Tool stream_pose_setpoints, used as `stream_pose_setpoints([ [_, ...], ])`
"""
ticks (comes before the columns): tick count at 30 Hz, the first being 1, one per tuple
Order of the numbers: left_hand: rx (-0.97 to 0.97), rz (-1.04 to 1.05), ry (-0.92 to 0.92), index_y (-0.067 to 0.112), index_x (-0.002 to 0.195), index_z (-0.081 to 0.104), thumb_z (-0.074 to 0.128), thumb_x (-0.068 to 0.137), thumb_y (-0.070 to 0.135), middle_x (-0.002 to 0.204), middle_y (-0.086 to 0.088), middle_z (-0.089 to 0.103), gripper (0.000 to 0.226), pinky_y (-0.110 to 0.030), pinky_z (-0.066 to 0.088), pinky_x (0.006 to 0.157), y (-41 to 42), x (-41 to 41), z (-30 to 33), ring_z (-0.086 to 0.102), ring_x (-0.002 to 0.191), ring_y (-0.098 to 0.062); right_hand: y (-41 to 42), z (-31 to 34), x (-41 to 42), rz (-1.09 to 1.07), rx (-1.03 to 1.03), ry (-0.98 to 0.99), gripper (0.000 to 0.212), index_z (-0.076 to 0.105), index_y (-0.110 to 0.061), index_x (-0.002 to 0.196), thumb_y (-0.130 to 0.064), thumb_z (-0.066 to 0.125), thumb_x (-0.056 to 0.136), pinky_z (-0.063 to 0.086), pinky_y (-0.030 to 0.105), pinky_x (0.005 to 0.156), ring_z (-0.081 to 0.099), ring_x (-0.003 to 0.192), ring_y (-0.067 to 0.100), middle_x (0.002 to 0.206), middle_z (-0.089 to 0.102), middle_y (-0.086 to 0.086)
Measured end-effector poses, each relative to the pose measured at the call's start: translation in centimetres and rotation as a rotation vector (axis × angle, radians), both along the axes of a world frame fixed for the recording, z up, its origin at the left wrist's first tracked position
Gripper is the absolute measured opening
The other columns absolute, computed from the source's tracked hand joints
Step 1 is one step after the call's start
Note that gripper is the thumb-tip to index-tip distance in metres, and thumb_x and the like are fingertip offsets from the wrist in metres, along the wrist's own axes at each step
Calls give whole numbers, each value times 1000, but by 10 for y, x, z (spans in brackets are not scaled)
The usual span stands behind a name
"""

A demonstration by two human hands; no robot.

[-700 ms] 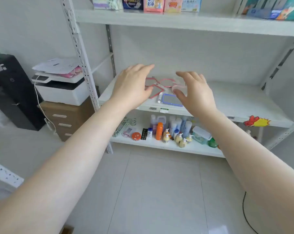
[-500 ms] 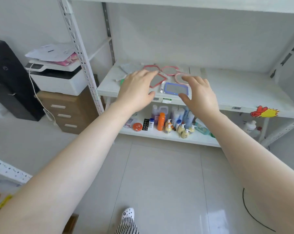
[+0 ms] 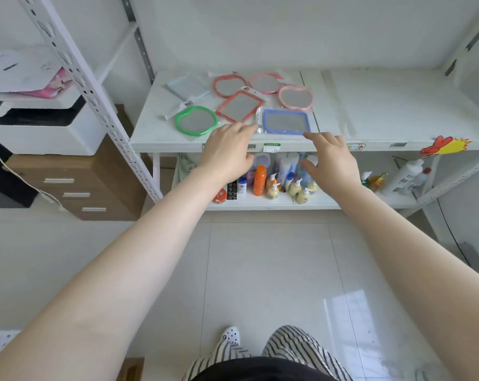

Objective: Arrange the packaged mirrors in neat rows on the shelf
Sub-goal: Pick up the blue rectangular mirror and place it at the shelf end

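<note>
Several packaged mirrors lie scattered on the white shelf (image 3: 384, 116): a blue rectangular mirror (image 3: 285, 121) at the front, a red rectangular mirror (image 3: 239, 106) behind it, a green apple-shaped mirror (image 3: 195, 122) at the left, and red (image 3: 228, 86) and pink (image 3: 295, 98) apple-shaped ones at the back. My left hand (image 3: 227, 152) reaches over the shelf's front edge, fingertips at the blue mirror's left corner. My right hand (image 3: 330, 159) has its fingertips at that mirror's front right corner. Both hands have relaxed fingers and hold nothing.
A lower shelf (image 3: 274, 202) carries several bottles, among them an orange one (image 3: 259, 180). A printer (image 3: 40, 127) on a brown drawer cabinet (image 3: 76, 185) stands at the left. A perforated shelf post (image 3: 95, 89) rises beside it. A black cable (image 3: 458, 243) trails on the floor at the right.
The view has tilted downward, so the shelf top and more mirrors show. Both hands have drawn back from over the mirrors toward the shelf's front edge, by the blue mirror.
</note>
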State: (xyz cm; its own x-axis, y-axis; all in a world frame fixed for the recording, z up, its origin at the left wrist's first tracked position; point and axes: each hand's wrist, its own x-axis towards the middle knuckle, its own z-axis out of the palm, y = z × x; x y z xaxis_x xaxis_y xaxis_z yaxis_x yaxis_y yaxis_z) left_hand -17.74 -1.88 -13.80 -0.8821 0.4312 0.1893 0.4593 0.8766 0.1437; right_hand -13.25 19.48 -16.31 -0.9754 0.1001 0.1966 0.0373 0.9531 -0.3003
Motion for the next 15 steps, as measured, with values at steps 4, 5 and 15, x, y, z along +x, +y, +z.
stream_pose_setpoints([
  [4,14,-1,-44,20,145,38,57,86,26,140,-5,50,63,-38,38,105,10,-36,-19,47,128,-28,9,-14,-32,-25,-3,-44,55,42,-19,141,-25,62,89,48,41,83,39,129,27,136,50,4],
  [5,12,-2,-57,20,144,38,57,85,25,139,-6,51,62,-38,39,104,14,-45,-24,48,127,-28,13,-17,-40,-33,-7,-56,55,42,-20,141,-26,62,89,47,40,82,39,129,27,136,50,4],
  [15,41,44,-121,20,145,37,59,85,26,142,-6,49,65,-39,37,105,78,-145,-56,46,130,-28,73,-47,-143,-20,-24,-110,58,40,-20,143,-25,63,89,47,41,86,40,128,26,136,50,5],
])
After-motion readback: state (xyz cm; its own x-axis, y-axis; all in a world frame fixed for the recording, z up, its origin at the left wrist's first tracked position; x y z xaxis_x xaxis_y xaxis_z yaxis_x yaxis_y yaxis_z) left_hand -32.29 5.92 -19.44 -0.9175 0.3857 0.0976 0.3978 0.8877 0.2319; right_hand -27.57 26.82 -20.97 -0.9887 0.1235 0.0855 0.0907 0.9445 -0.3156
